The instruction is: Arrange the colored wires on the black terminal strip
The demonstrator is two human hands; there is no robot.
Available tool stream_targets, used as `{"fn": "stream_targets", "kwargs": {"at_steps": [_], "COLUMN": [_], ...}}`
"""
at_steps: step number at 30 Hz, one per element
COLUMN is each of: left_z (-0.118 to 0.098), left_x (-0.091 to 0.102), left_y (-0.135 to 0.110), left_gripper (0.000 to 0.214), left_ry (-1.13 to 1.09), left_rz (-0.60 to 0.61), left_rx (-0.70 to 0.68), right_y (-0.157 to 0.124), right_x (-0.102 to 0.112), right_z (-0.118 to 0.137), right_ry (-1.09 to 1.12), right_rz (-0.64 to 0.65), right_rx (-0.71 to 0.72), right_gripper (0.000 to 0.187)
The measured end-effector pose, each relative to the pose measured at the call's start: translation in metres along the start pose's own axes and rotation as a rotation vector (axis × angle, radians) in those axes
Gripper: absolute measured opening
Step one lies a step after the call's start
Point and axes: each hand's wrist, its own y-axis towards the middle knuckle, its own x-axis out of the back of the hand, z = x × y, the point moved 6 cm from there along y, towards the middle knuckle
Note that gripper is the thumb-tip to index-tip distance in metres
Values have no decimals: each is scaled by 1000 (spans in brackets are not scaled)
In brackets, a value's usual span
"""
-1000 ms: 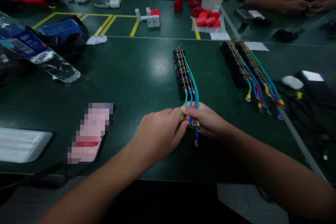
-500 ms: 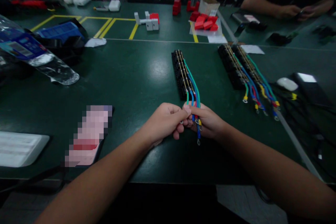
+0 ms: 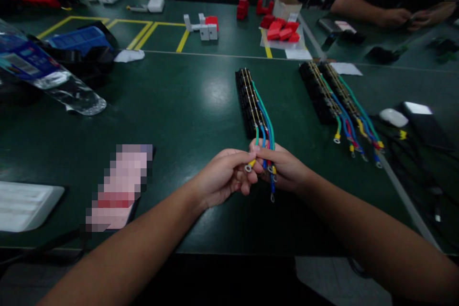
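A black socket strip with bare brass-coloured bars along its top lies on the green table in front of me. Green, blue and red wires run from its near end, tipped with ring terminals. My left hand pinches the short green wire by its yellow-sleeved ring terminal. Close against it, my right hand is closed around the wire bundle, thumb on top. Below the right fingers hangs a blue-sleeved ring terminal. Parts of the wires are hidden by my fingers.
Two similar wired strips lie to the right. A phone and a white box-like object are at left, with a plastic bottle behind. Red parts sit at the back. Another person's hands are at far right.
My left hand has shifted slightly down, and its fingers have loosened a little, so the yellow ring terminal now shows. My right hand stays around the wires.
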Motion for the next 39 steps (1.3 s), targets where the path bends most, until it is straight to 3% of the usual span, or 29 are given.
{"fn": "stream_targets", "kwargs": {"at_steps": [12,29,39], "left_z": [6,-4,1], "left_x": [1,2,0], "left_y": [3,6,3], "left_gripper": [26,25,22], "left_ry": [-166,81,-175], "left_rz": [75,74,148], "left_rx": [64,-32,43], "right_y": [-1,-1,-1], "right_x": [0,4,2], "right_z": [2,0,2], "right_ry": [70,36,54], "right_rz": [-55,-79,-70], "right_rx": [-12,-15,-20], "right_gripper": [23,20,21]}}
